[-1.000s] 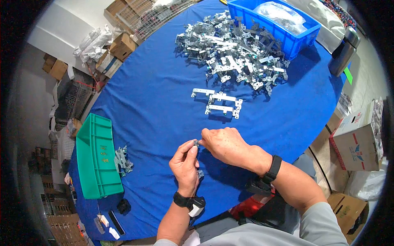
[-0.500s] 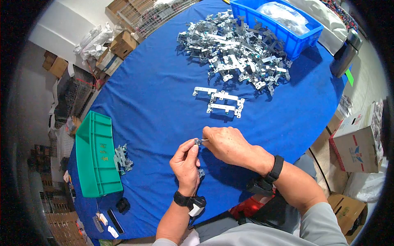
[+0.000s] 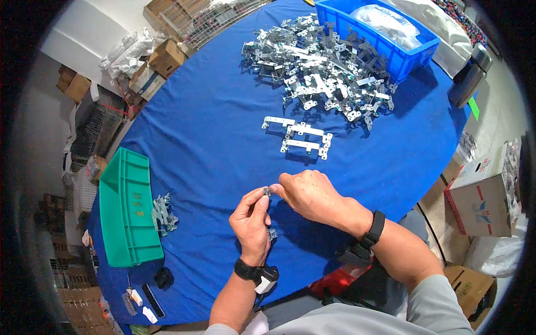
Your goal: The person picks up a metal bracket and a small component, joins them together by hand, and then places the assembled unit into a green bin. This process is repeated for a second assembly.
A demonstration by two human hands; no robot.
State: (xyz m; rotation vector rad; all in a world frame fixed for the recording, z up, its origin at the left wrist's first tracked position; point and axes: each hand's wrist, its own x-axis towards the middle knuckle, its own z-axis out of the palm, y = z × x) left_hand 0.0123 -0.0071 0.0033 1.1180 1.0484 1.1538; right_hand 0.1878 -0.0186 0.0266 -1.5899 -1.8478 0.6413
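Observation:
My left hand [image 3: 250, 223] is closed around a small metal bracket [image 3: 273, 234]; one end shows at the fingertips and another below the palm, while the middle is hidden by the fingers. My right hand [image 3: 310, 192] is curled, its thumb and finger pinched right against the bracket's upper end. Whatever lies inside that pinch is hidden. Beyond my hands, several flat metal brackets [image 3: 302, 144] lie together on the blue cloth [image 3: 212, 111].
A big heap of metal brackets [image 3: 324, 72] spreads at the back, beside a blue crate [image 3: 402, 64] with plastic bags. A green tray [image 3: 125, 223] with small brass-coloured parts and a little bracket pile [image 3: 164, 215] are at left. A dark bottle [image 3: 472, 75] stands at the right edge.
My right hand has shifted slightly left, closing the gap to the bracket's end. The thin metal piece seen between the hands is now out of sight. My left hand keeps its hold.

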